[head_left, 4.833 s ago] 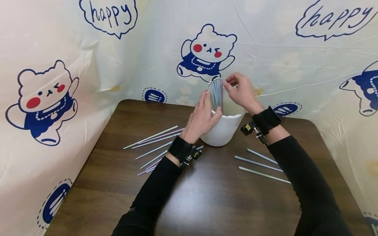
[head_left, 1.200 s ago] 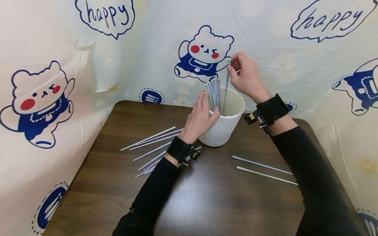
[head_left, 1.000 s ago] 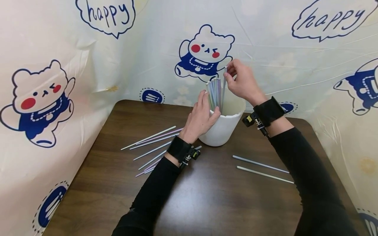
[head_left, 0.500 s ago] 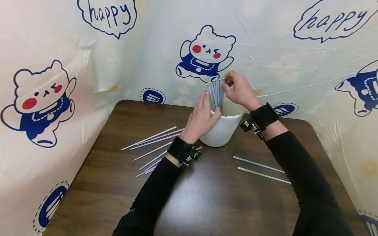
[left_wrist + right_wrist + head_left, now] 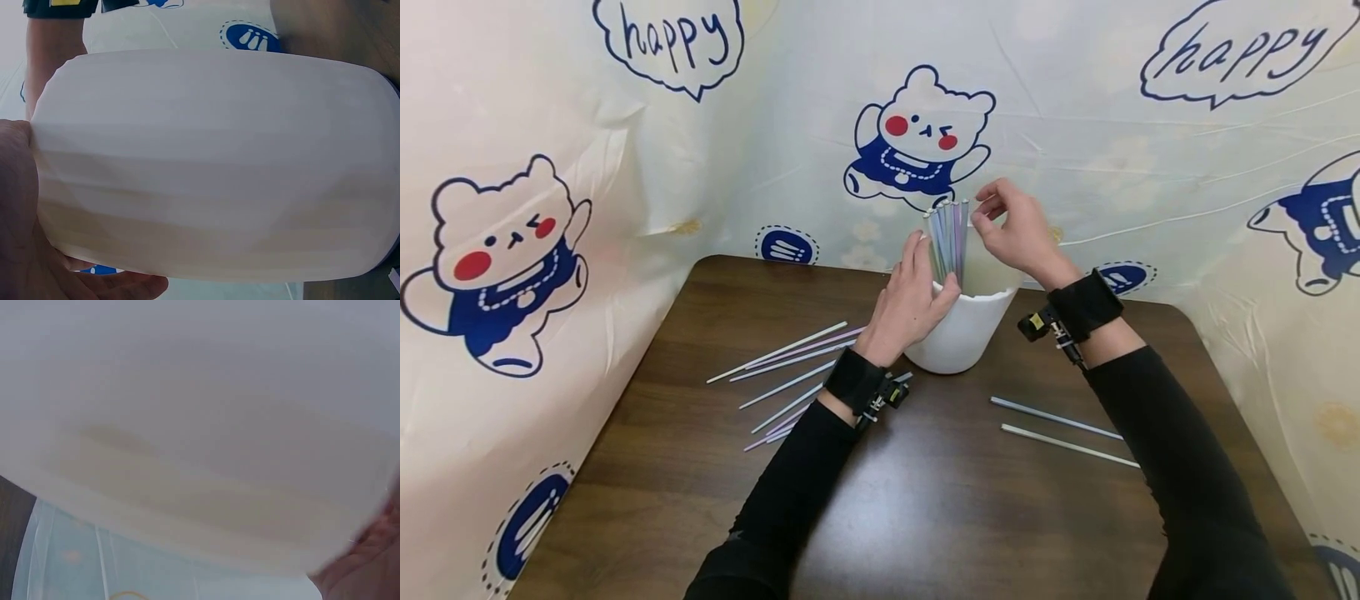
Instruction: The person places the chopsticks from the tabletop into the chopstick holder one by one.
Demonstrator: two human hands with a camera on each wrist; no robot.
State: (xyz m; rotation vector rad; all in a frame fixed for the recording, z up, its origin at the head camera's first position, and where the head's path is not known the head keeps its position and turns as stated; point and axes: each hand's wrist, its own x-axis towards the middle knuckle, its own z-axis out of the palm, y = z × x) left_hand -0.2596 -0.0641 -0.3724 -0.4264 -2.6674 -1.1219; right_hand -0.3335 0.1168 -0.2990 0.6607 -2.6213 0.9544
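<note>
A white bucket stands upright at the back middle of the table, its rim slightly wavy. Several pastel straws lean together against its left inner side, their tops above the rim. My left hand grips the bucket's left rim, thumb by the straws and fingers around the outside. In the left wrist view, the bucket's wall fills most of the frame beside that hand. My right hand hovers just right of the straw tops, fingers loosely bent and holding nothing. The right wrist view is mostly blurred bucket wall.
Several loose straws lie fanned out on the table, left of the bucket and partly under my left wrist. Two more straws lie at the right, partly hidden by my right arm. A patterned curtain closes off the back and sides.
My right hand has lowered a grey-blue straw into the bucket beside the others, let go of it and drawn slightly right. One straw fewer lies on the right side. My left hand has stayed put.
</note>
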